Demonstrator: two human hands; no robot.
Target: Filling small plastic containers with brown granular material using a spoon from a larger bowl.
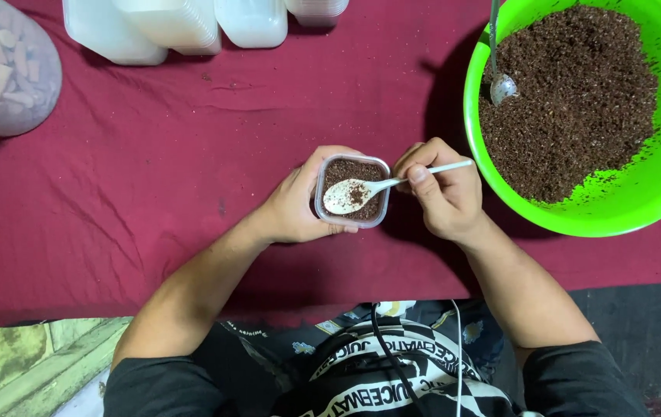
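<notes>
Red cloth (pixel 152 170) underlies the left hand (pixel 295 205) gripping a small clear tub (pixel 351 191) of brown crumbs; the right hand (pixel 442 193) pinches a white plastic spoon (pixel 369 190) beside a green bowl (pixel 577 220).

Two hands: left hand (pixel 295 205), right hand (pixel 442 193). One small clear plastic tub (pixel 351 191) of brown crumbs. One white plastic spoon (pixel 361 191). One metal spoon (pixel 498 69). One big green plastic bowl (pixel 655 208) at two o'clock. Four white plastic boxes (pixel 176 27) at twelve o'clock. One clear bag (pixel 2 66) at ten o'clock.
</notes>
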